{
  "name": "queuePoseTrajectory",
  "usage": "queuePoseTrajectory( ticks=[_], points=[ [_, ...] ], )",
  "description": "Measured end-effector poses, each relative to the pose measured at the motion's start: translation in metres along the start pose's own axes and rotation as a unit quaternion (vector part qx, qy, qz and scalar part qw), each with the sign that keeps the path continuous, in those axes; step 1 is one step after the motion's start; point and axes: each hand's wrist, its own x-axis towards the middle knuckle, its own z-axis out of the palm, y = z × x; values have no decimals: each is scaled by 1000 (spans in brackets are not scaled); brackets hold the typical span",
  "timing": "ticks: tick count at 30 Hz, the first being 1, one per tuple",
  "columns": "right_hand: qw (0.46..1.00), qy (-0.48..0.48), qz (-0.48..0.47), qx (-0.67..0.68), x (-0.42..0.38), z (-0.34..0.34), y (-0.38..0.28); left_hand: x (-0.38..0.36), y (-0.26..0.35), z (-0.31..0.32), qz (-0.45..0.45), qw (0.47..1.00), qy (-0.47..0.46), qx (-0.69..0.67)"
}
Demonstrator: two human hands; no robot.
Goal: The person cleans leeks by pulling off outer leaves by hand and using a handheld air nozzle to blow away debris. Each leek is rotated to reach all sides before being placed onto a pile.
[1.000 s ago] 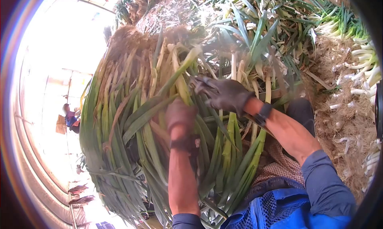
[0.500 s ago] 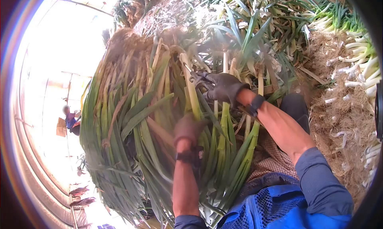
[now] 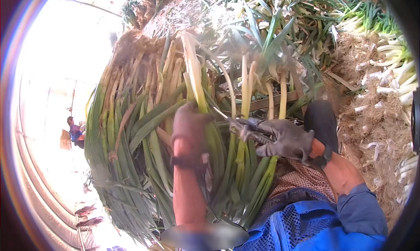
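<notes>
My left hand (image 3: 190,126), in a dark glove and smeared by motion, is closed around a thick leek (image 3: 192,65) whose pale end points up and away. Green leaves hang down below the grip. To its right, my gloved right hand (image 3: 282,139) is closed on a small metal hand tool (image 3: 245,126) with a slim, light tip pointing toward the held leek. Its exact kind is hard to make out. Several other leeks (image 3: 243,89) lie side by side under the tool. Left of my hands is a big heap of leeks (image 3: 118,124), roots at the top.
Loose leaves and peelings (image 3: 271,28) cover the far side. On the right, leeks with white stalks (image 3: 400,71) lie beside a mass of cut roots (image 3: 363,133). A person (image 3: 75,133) is far off at the left, near a cardboard box (image 3: 65,139).
My right hand has moved down and right with the tool, away from the leek's upper stalk. My left hand has moved up and slightly left; the leek's pale end now stands higher.
</notes>
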Motion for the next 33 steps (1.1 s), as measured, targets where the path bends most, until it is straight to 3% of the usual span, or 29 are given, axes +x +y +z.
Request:
queuePoseTrajectory(
  ticks=[2,3,5,9,12,14,19,20,21,24,28,30,33],
  points=[
    [998,50,-21,-32,-16,-2,6,23,-2,-5,26,1000,3,14],
    [979,145,-116,-88,-15,2,34,28,3,-3,26,998,5,50],
    [979,127,-148,53,-17,8,41,36,14,1,25,992,10,122],
    [991,100,-85,-1,-12,1,36,47,1,13,-8,979,-1,202],
    [990,116,-63,-40,-5,3,35,44,-11,21,-30,984,-25,176],
    [997,68,-14,-29,0,4,19,39,-11,26,-48,973,-4,228],
    [980,147,-89,-104,50,-4,28,30,-34,58,10,914,13,404],
    [974,148,-110,-133,56,-5,29,26,-34,67,11,912,13,410],
    [984,127,-20,-126,57,-8,11,18,-26,74,11,909,12,416],
    [982,95,74,-147,71,-25,3,5,-14,93,30,908,15,418],
    [976,120,-38,-176,71,-32,21,-9,-1,112,45,909,-20,415],
    [984,158,2,-84,81,-44,34,-13,4,116,53,911,-28,408],
    [964,246,41,-94,71,-50,24,-27,11,83,83,943,-6,322]
  ],
)
